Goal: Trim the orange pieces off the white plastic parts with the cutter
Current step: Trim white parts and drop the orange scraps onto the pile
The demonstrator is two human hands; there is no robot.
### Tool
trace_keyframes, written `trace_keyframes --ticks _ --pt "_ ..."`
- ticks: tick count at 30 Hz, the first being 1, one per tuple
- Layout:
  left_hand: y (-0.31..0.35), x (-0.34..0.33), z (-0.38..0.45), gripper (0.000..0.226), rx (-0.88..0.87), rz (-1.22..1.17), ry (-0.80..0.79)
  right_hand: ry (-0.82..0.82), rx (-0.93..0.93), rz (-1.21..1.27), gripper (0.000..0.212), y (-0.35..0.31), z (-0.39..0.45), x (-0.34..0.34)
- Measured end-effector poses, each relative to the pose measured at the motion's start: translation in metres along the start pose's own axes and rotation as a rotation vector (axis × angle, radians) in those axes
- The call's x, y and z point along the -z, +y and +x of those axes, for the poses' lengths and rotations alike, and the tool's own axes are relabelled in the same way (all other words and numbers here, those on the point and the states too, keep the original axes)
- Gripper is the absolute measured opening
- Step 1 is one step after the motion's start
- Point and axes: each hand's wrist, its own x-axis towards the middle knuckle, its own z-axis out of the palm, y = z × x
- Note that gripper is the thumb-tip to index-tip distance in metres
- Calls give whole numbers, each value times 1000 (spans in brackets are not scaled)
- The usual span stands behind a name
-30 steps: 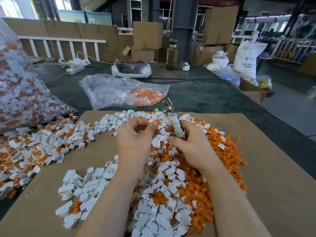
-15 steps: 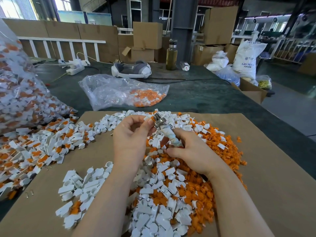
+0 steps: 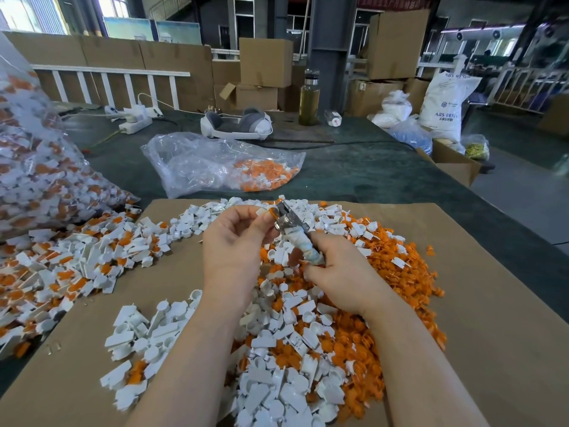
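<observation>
Pinching one white plastic part [image 3: 264,212], orange piece [image 3: 271,212] attached, between left hand [image 3: 235,241] thumb and fingertips. Gripping one cutter [image 3: 292,229] by its wrapped handle in right hand [image 3: 337,266], fingers curled round it, metal jaws meeting the orange piece just beyond the left fingertips. Working over one cardboard sheet [image 3: 480,303]; bare cardboard lying right of the right fingers. Two plastic bags: bag of untrimmed parts [image 3: 46,167] far left, smaller bag [image 3: 221,161] beyond the fingertips. Loose parts too many for counting.

The big bag of parts [image 3: 46,167] runs off the left edge. The left hand [image 3: 237,241] hides most of the small part [image 3: 264,212] it pinches. The cutter [image 3: 292,229] blades are too small to make out.
</observation>
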Motion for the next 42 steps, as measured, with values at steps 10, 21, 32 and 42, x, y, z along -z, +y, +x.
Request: trace_keyframes --ticks 10,21,32,42 --pt "0 17 9 11 338 -374 186 103 7 -94 9 4 1 -8" --pt "0 88 42 21 411 -1100 678 172 -2 -169 10 7 1 -7" --pt "7 62 31 23 441 -497 278 227 11 -234 19 5 2 -7" --pt "11 11 -3 21 358 -233 -495 226 147 -167 27 -1 2 -12"
